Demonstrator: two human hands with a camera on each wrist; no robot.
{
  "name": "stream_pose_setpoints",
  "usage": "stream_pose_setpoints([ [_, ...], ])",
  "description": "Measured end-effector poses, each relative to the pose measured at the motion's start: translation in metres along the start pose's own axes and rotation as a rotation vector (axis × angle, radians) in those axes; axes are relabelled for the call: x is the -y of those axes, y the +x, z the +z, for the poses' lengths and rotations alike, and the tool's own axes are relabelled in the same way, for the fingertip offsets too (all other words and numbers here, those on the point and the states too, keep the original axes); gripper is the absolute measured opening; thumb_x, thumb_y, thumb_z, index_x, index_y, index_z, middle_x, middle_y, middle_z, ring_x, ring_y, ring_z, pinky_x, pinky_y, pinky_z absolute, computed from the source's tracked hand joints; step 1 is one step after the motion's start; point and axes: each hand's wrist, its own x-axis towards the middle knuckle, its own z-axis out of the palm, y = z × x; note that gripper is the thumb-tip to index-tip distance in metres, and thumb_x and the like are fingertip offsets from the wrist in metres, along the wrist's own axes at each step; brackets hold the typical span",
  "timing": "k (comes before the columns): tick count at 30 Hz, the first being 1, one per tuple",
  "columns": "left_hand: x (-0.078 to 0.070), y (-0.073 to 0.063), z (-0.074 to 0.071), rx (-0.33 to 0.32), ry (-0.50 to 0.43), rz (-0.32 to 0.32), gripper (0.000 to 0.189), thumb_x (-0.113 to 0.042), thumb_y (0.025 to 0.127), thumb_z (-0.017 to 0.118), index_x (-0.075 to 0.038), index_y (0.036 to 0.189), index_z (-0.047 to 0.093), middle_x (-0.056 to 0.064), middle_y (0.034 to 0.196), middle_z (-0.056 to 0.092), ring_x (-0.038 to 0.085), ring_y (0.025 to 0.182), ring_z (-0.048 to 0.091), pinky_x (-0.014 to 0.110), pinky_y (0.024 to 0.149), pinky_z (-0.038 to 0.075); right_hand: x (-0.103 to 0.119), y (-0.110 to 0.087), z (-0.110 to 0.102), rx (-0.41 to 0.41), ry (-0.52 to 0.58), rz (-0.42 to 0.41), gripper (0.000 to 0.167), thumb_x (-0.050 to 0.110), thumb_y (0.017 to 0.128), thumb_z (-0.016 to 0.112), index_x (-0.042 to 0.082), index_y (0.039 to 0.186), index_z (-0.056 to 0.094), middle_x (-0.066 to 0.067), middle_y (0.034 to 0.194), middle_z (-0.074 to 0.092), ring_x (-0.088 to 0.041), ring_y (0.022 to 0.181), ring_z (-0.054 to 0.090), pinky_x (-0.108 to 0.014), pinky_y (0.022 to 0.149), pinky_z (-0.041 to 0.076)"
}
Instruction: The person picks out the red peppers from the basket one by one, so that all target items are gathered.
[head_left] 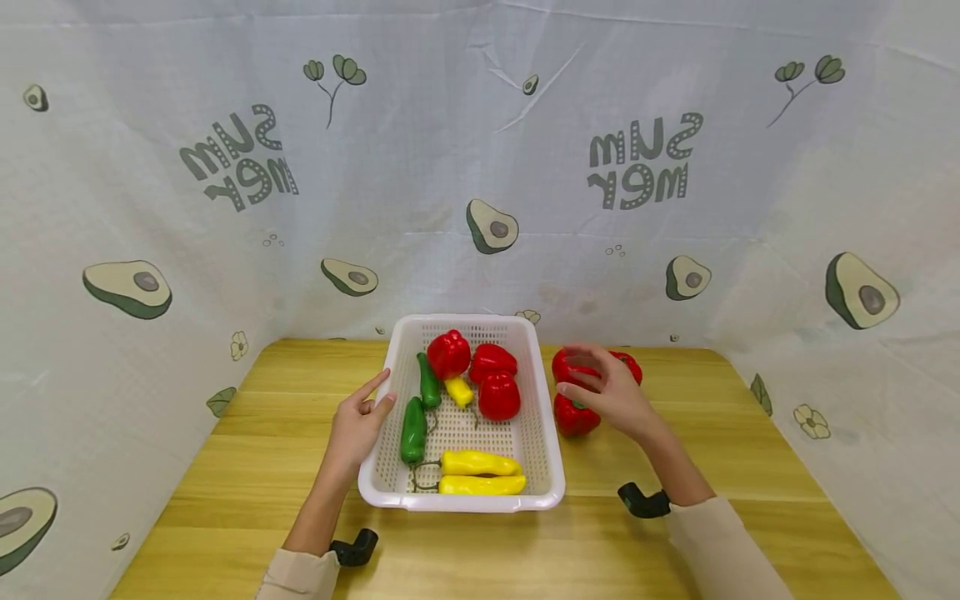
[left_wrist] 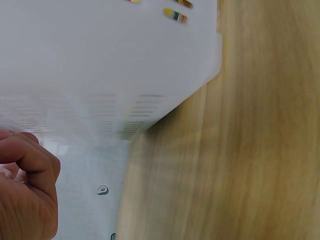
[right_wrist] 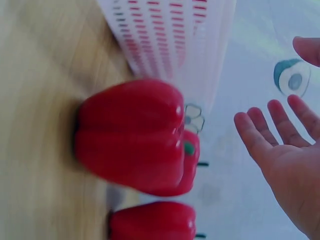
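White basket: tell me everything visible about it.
The white basket looks like plastic: rectangular, open-topped, slotted walls, perforated bottom. It stands upright on the wood-grain table, holding three red peppers, two green peppers and three yellow peppers, with bare bottom showing between them. The left hand holds its left rim.

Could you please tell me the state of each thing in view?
White plastic basket: upright, partly filled.
Red bell peppers: three in the basket, three on the wooden table.
Green chili peppers: two, lying in basket.
Yellow chili peppers: three, lying in basket.
Left hand: touching the basket's rim; grip unclear.
Right hand: fingers spread, holding nothing.
Printed cloth: creased.
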Motion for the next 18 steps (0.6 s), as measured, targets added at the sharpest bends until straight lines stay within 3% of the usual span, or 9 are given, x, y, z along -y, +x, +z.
stream_pose_setpoints([
  [7, -0.001, 0.000, 0.000, 0.001, 0.002, -0.003, 0.048, -0.030, 0.102, 0.066, -0.032, 0.149, 0.055, 0.000, 0.060, 0.052, 0.019, 0.057, 0.065, 0.035, 0.055, 0.061, 0.010, 0.012, 0.017, 0.031, 0.000, -0.039, 0.068, 0.014, 0.091, 0.078, 0.007, 0.150, 0.045, -0.020, 0.153, 0.047, -0.048, 0.139, 0.047, -0.061, 0.108, 0.046],
  [18, 0.001, 0.000, 0.000, -0.004, 0.017, 0.009, 0.048, -0.030, 0.103, 0.066, -0.033, 0.149, 0.055, 0.000, 0.058, 0.050, 0.019, 0.054, 0.063, 0.034, 0.054, 0.060, 0.044, 0.037, 0.031, 0.083, -0.043, -0.082, 0.075, 0.021, 0.087, 0.082, 0.017, 0.151, 0.045, -0.014, 0.154, 0.047, -0.040, 0.139, 0.050, -0.059, 0.110, 0.047],
])
